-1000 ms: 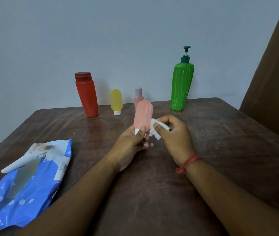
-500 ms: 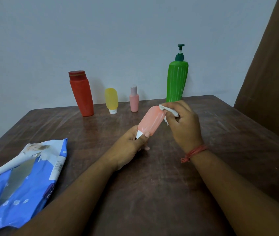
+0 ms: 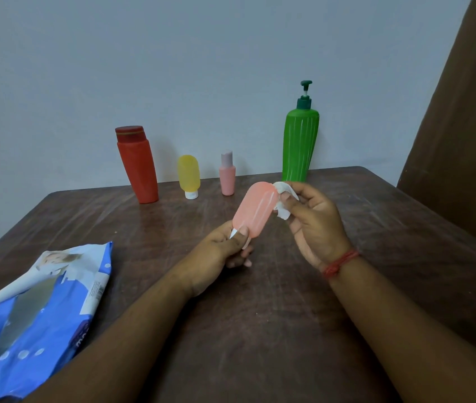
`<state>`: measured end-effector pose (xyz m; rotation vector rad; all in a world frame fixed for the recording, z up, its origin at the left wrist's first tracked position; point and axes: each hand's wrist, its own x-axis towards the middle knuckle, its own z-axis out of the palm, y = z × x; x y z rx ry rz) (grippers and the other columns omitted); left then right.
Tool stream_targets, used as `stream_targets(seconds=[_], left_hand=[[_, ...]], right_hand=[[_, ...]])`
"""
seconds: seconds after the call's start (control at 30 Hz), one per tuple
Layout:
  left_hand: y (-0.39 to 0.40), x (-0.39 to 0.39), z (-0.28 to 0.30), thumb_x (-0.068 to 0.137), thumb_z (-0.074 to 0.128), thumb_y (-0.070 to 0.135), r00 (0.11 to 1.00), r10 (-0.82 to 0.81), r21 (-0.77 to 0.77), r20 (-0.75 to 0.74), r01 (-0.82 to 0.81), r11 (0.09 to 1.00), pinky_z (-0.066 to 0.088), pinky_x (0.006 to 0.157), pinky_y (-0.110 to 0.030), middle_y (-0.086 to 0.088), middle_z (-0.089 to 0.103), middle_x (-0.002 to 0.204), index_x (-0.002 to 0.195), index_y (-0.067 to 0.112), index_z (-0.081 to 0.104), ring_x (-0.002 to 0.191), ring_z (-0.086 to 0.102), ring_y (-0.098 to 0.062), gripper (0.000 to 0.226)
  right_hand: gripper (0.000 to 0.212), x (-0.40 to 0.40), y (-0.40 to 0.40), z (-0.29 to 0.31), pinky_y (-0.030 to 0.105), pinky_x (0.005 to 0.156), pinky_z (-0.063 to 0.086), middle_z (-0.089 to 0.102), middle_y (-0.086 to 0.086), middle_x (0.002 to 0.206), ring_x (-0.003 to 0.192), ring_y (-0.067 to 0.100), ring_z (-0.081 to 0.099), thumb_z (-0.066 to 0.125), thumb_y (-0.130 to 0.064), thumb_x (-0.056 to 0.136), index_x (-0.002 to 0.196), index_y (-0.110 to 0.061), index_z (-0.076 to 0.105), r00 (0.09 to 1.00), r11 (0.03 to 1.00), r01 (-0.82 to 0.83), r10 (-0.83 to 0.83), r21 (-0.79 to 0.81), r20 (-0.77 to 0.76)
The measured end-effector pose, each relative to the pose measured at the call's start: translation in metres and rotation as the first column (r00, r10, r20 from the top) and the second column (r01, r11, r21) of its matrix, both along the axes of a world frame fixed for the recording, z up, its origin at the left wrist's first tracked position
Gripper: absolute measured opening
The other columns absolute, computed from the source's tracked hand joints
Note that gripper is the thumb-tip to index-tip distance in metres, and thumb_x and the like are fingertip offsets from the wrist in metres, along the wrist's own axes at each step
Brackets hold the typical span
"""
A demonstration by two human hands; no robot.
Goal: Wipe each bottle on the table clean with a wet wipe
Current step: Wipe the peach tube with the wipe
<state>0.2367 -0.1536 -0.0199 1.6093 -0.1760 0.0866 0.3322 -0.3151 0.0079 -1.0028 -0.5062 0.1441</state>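
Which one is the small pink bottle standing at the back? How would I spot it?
Look along the far edge of the wooden table, by the wall. Four bottles stand there; the small pink bottle is third from the left, between the yellow tube and the tall green pump bottle. It is the slimmest, with a pale cap.

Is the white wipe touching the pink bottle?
Touching. In the head view, the white wipe, held by the right hand, is pressed against the upper end of the pink bottle, with no gap visible between them.
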Motion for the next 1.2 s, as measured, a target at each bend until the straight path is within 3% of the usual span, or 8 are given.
stream_targets(seconds=[0.13, 0.27, 0.47, 0.63, 0.8, 0.93, 1.07, 1.2], left_hand=[[0.002, -0.001, -0.001, 0.097, 0.048, 0.037, 1.0, -0.021, -0.071, 0.001, 0.021, 0.997, 0.049, 0.079, -0.037, -0.002, 0.045, 0.074, 0.115, 0.015, 0.057, 0.056, 0.031, -0.011, 0.03], [0.003, -0.002, -0.002, 0.097, 0.047, 0.038, 1.0, 0.017, -0.129, 0.006, -0.016, 0.991, 0.05, 0.076, -0.032, 0.0, 0.048, 0.075, 0.118, 0.01, 0.058, 0.056, 0.031, -0.011, 0.037], [0.001, 0.001, -0.002, 0.095, 0.049, 0.041, 1.0, 0.022, -0.108, -0.019, -0.024, 0.994, 0.049, 0.081, -0.037, 0.0, 0.049, 0.077, 0.123, 0.011, 0.055, 0.056, 0.032, -0.01, 0.041], [0.003, 0.0, -0.003, 0.095, 0.048, 0.04, 0.999, 0.04, -0.17, -0.015, -0.042, 0.985, 0.049, 0.08, -0.037, 0.0, 0.048, 0.074, 0.121, 0.003, 0.056, 0.057, 0.029, -0.012, 0.046], [0.001, 0.0, -0.002, 0.096, 0.048, 0.04, 0.999, 0.026, -0.148, -0.025, -0.03, 0.989, 0.049, 0.082, -0.039, -0.001, 0.048, 0.075, 0.118, 0.008, 0.055, 0.056, 0.029, -0.013, 0.04], [0.002, 0.001, -0.002, 0.096, 0.047, 0.041, 0.999, 0.03, -0.188, -0.022, -0.033, 0.982, 0.049, 0.08, -0.038, 0.0, 0.048, 0.073, 0.119, 0.001, 0.054, 0.055, 0.029, -0.013, 0.046], [0.0, 0.001, -0.002, 0.094, 0.048, 0.042, 0.997, 0.069, -0.185, -0.023, -0.072, 0.98, 0.05, 0.08, -0.036, 0.001, 0.049, 0.074, 0.123, 0.01, 0.051, 0.054, 0.031, -0.011, 0.044], [0.002, 0.002, -0.001, 0.094, 0.047, 0.041, 0.996, 0.084, -0.247, -0.031, -0.089, 0.965, 0.05, 0.077, -0.036, -0.002, 0.049, 0.072, 0.118, 0.007, 0.049, 0.058, 0.035, -0.015, 0.042]], right_hand=[[0.023, -0.001, 0.005, -0.003, 0.029, 0.091, 0.057, 0.07, 0.012, 0.116, 0.109, 0.019, 0.067, 0.052, 0.005, 0.097, 0.115, -0.001, 0.065, 0.997, 0.997, -0.054, 0.056, 0.047, -0.045], [0.022, -0.005, 0.009, -0.015, 0.032, 0.089, 0.055, 0.073, 0.011, 0.103, 0.099, 0.02, 0.067, 0.053, 0.006, 0.096, 0.114, 0.001, 0.064, 0.987, 0.982, -0.157, 0.151, -0.109, -0.055], [0.02, 0.0, 0.006, 0.002, 0.031, 0.09, 0.058, 0.072, 0.012, 0.11, 0.103, 0.021, 0.068, 0.054, 0.008, 0.095, 0.107, -0.004, 0.065, 0.999, 0.999, 0.004, -0.003, 0.033, -0.035], [0.018, -0.013, 0.012, -0.017, 0.029, 0.073, 0.056, 0.071, 0.01, 0.086, 0.078, 0.019, 0.066, 0.055, 0.013, 0.093, 0.093, -0.004, 0.061, 0.992, 0.964, -0.126, 0.128, -0.235, -0.006], [0.02, -0.003, 0.01, -0.004, 0.028, 0.078, 0.056, 0.07, 0.005, 0.091, 0.084, 0.014, 0.067, 0.055, 0.01, 0.094, 0.097, -0.007, 0.064, 0.999, 0.997, 0.009, -0.012, -0.079, -0.046], [0.017, -0.012, 0.014, -0.019, 0.037, 0.081, 0.053, 0.071, 0.013, 0.092, 0.086, 0.023, 0.066, 0.058, 0.009, 0.093, 0.096, -0.006, 0.066, 0.995, 0.939, -0.071, 0.089, -0.337, 0.037], [0.019, -0.008, 0.017, -0.01, 0.029, 0.076, 0.054, 0.071, 0.006, 0.087, 0.081, 0.015, 0.066, 0.057, 0.009, 0.094, 0.094, -0.008, 0.066, 1.0, 0.984, 0.002, 0.0, -0.176, 0.01], [0.008, -0.017, 0.018, -0.022, 0.043, 0.073, 0.057, 0.074, 0.018, 0.088, 0.08, 0.029, 0.069, 0.06, 0.007, 0.093, 0.097, 0.001, 0.064, 0.988, 0.907, -0.121, 0.15, -0.403, 0.042]])
